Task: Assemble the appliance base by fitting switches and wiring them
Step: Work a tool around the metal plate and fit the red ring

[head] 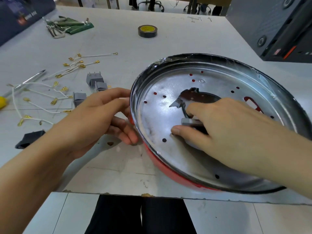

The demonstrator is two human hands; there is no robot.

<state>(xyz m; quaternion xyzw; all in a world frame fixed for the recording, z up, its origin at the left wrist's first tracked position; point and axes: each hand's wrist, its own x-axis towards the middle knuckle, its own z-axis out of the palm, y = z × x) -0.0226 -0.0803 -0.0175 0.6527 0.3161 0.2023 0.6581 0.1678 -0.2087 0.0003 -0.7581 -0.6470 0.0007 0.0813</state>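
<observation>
A round appliance base (168, 159), red outside with a shiny metal pan inside, lies on the table at the right. My right hand (224, 125) is inside the pan and pinches a grey switch (190, 122) between thumb and fingers near the central cut-out (199, 97). My left hand (101, 119) grips the base's left rim, thumb on top, fingers on the outer wall. More grey switches (94, 79) and white wires with brass terminals (55, 97) lie to the left.
A roll of black tape (147, 31) sits at the back of the table. Green packets and metal clips (67, 26) lie back left, a black part (29, 138) near left. A dark case (276, 27) stands back right. A screwdriver (22, 83) lies left.
</observation>
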